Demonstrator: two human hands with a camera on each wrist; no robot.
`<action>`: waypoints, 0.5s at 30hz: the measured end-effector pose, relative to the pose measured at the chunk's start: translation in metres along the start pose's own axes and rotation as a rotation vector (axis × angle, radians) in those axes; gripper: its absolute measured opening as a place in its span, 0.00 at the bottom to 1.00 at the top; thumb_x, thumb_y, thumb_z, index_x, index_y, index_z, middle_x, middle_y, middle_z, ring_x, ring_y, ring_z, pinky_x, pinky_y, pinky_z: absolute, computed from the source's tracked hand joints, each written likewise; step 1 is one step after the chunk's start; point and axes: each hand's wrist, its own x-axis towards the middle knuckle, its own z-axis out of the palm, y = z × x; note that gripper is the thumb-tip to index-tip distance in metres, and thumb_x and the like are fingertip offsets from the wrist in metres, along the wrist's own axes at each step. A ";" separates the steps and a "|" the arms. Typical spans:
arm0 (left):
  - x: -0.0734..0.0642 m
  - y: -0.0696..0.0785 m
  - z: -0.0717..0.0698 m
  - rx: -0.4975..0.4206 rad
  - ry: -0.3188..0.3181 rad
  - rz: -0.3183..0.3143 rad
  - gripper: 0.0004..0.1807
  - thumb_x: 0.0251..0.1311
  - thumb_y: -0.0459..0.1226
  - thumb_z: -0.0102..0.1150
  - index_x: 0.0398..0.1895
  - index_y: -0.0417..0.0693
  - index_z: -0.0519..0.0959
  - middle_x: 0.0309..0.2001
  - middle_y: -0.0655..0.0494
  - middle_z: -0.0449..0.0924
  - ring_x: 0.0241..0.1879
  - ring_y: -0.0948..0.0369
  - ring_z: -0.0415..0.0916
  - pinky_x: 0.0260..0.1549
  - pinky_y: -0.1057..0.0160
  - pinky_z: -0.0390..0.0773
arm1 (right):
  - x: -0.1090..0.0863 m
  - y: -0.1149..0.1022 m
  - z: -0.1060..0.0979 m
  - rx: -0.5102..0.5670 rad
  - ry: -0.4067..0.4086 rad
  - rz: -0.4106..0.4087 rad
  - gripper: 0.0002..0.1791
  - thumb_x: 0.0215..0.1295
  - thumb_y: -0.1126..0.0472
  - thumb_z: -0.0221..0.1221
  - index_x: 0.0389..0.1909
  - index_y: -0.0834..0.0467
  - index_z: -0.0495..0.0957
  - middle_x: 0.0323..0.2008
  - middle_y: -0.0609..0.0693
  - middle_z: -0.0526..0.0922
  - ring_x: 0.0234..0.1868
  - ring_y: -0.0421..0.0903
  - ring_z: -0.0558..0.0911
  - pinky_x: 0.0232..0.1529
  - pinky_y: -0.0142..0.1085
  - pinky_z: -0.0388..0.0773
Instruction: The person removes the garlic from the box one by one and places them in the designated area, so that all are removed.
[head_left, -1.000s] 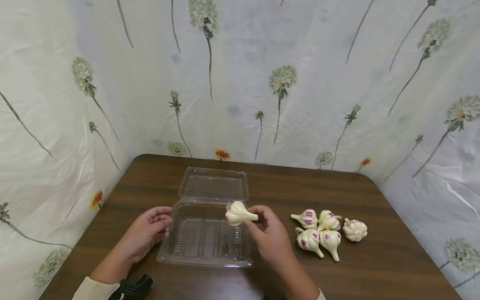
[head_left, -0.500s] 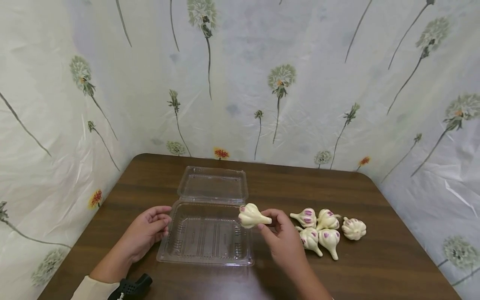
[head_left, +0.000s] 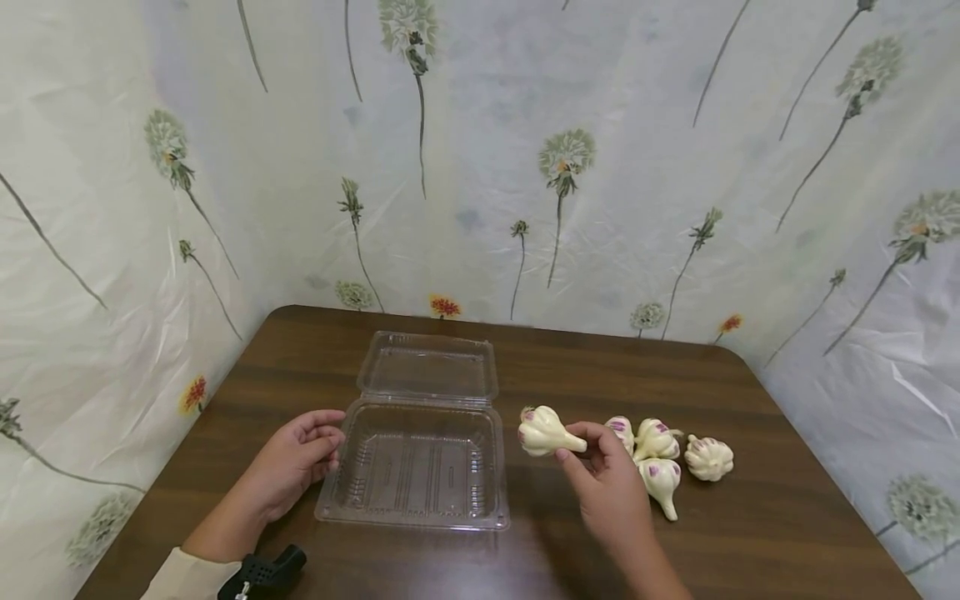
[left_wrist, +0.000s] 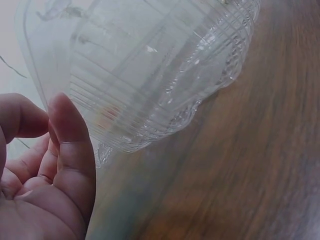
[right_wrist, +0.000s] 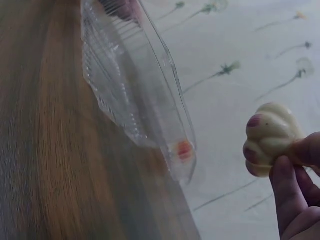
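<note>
A clear plastic clamshell container lies with its lid folded back on the table. My left hand is at the container's left rim; in the left wrist view the thumb and index finger pinch that edge. To the right of the container, my right hand holds a garlic bulb by its neck, raised above the table. The same garlic bulb shows its purple patches in the right wrist view. Nothing is visible inside the container.
Several more garlic bulbs lie in a cluster on the right, partly hidden by my right hand. One garlic bulb sits slightly apart. The brown wooden table backs onto a flower-printed sheet.
My right hand has carried the garlic bulb rightward, from over the container's right side to beyond its rim, and now covers part of the cluster. The left hand has stayed put.
</note>
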 end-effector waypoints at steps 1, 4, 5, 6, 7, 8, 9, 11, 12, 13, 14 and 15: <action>0.000 0.000 0.000 0.003 0.001 -0.001 0.26 0.78 0.31 0.52 0.73 0.32 0.61 0.43 0.58 0.78 0.36 0.66 0.77 0.39 0.69 0.84 | -0.001 0.000 -0.001 0.003 0.003 -0.005 0.16 0.68 0.72 0.66 0.55 0.63 0.77 0.50 0.56 0.81 0.49 0.32 0.84 0.48 0.25 0.83; -0.001 0.001 -0.001 0.012 0.007 -0.004 0.26 0.78 0.31 0.52 0.73 0.33 0.61 0.43 0.59 0.78 0.36 0.66 0.77 0.39 0.69 0.84 | -0.002 0.002 -0.003 0.023 0.008 -0.016 0.16 0.69 0.72 0.65 0.55 0.65 0.76 0.50 0.55 0.80 0.49 0.32 0.84 0.47 0.25 0.83; -0.001 0.001 -0.001 0.015 0.010 -0.004 0.26 0.78 0.31 0.52 0.74 0.33 0.60 0.43 0.59 0.78 0.36 0.66 0.77 0.39 0.69 0.84 | -0.002 0.002 -0.003 0.033 0.008 -0.018 0.16 0.69 0.73 0.65 0.55 0.66 0.76 0.50 0.55 0.79 0.49 0.31 0.83 0.47 0.25 0.83; -0.001 0.001 -0.001 0.018 0.011 -0.005 0.26 0.78 0.31 0.52 0.74 0.33 0.60 0.43 0.59 0.78 0.36 0.66 0.77 0.39 0.69 0.84 | -0.002 0.002 -0.004 0.043 0.008 -0.017 0.16 0.69 0.73 0.64 0.56 0.67 0.76 0.50 0.55 0.79 0.50 0.31 0.83 0.48 0.25 0.83; -0.001 0.001 -0.001 0.021 0.011 -0.006 0.26 0.78 0.32 0.52 0.74 0.33 0.60 0.43 0.58 0.78 0.36 0.66 0.77 0.39 0.69 0.84 | -0.003 0.003 -0.004 0.054 0.010 -0.015 0.17 0.69 0.74 0.64 0.56 0.68 0.75 0.50 0.54 0.79 0.50 0.31 0.83 0.48 0.25 0.83; -0.001 0.001 0.000 0.021 0.010 -0.007 0.26 0.78 0.32 0.52 0.74 0.33 0.60 0.44 0.58 0.78 0.36 0.66 0.77 0.39 0.69 0.84 | -0.003 0.003 -0.005 0.058 0.014 -0.011 0.17 0.69 0.74 0.64 0.56 0.68 0.75 0.50 0.53 0.78 0.49 0.31 0.83 0.48 0.25 0.83; -0.002 0.002 0.000 0.021 0.010 -0.007 0.27 0.78 0.32 0.52 0.74 0.33 0.60 0.44 0.58 0.78 0.36 0.66 0.77 0.39 0.69 0.84 | -0.004 0.004 -0.006 0.058 0.019 -0.007 0.17 0.68 0.75 0.64 0.56 0.68 0.75 0.50 0.52 0.78 0.49 0.31 0.82 0.47 0.25 0.83; -0.002 0.002 0.000 0.021 0.007 -0.011 0.27 0.78 0.32 0.52 0.74 0.33 0.60 0.44 0.58 0.78 0.37 0.66 0.77 0.40 0.69 0.84 | -0.006 0.005 -0.008 0.050 0.031 -0.001 0.17 0.68 0.75 0.64 0.55 0.68 0.75 0.49 0.49 0.78 0.48 0.31 0.82 0.46 0.24 0.83; -0.002 0.002 0.001 0.020 0.006 -0.012 0.27 0.78 0.32 0.52 0.75 0.33 0.60 0.44 0.58 0.78 0.37 0.66 0.77 0.40 0.69 0.84 | -0.007 0.006 -0.009 0.050 0.036 0.004 0.17 0.68 0.75 0.64 0.55 0.67 0.75 0.49 0.48 0.78 0.48 0.30 0.82 0.46 0.24 0.83; -0.002 0.002 0.001 0.019 0.005 -0.013 0.27 0.78 0.31 0.51 0.75 0.33 0.60 0.44 0.58 0.78 0.37 0.66 0.77 0.40 0.69 0.84 | -0.008 0.007 -0.011 0.047 0.039 0.006 0.17 0.69 0.74 0.64 0.56 0.67 0.75 0.50 0.47 0.78 0.48 0.30 0.82 0.45 0.24 0.83; -0.002 0.002 0.001 0.019 0.005 -0.012 0.27 0.78 0.31 0.51 0.75 0.33 0.59 0.44 0.58 0.78 0.37 0.66 0.77 0.40 0.69 0.84 | -0.009 0.008 -0.012 0.042 0.040 0.006 0.17 0.69 0.74 0.64 0.56 0.66 0.75 0.50 0.46 0.78 0.49 0.30 0.82 0.45 0.24 0.83; -0.001 0.002 0.001 0.020 0.005 -0.012 0.27 0.78 0.31 0.51 0.75 0.33 0.59 0.44 0.58 0.78 0.37 0.66 0.77 0.39 0.69 0.84 | -0.010 0.009 -0.014 0.038 0.041 0.006 0.17 0.69 0.73 0.64 0.56 0.66 0.75 0.51 0.46 0.79 0.49 0.29 0.82 0.45 0.24 0.83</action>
